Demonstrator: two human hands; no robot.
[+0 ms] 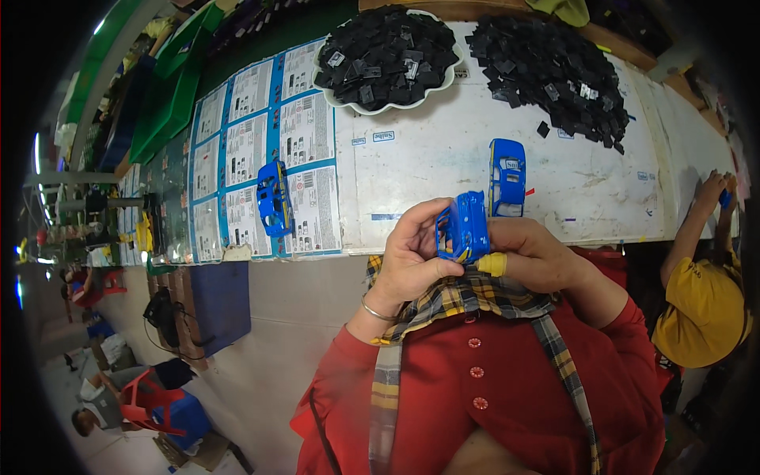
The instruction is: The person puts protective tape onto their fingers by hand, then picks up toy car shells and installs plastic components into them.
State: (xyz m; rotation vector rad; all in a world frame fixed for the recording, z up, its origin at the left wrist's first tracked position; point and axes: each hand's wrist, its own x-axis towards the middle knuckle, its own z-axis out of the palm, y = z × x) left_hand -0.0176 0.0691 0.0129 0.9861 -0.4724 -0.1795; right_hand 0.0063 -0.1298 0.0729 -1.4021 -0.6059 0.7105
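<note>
1. Largest is the long white worktable [427, 182], its surface marked and worn; the directions below are read from the car in the hands.
2. Between 3 and 4 o'clock, a co-worker in a yellow top [704, 309] sits at the table.
3. At 10 o'clock, printed paper sheets with blue borders [248, 158] cover part of the table.
4. At 1 o'clock, toward the far edge, lies a loose heap of flat black plastic pieces [546, 71].
5. At 11 o'clock, a white scalloped bowl [364, 108] is piled with similar black pieces.
6. The left hand [413, 244] grips the car from its left side, thumb along the near edge.
7. The right hand [530, 253] is curled against the car's right side, helping to hold it.
8. The held blue plastic toy car body [469, 229] is tilted up between both hands, over the near table edge.
9. A second blue toy car [507, 178] lies at 1 o'clock, just beyond the right hand; a third blue toy car [274, 199] rests on the sheets at 9 o'clock.
10. Smallest is a yellow finger cover [492, 264] on the right thumb.
</note>
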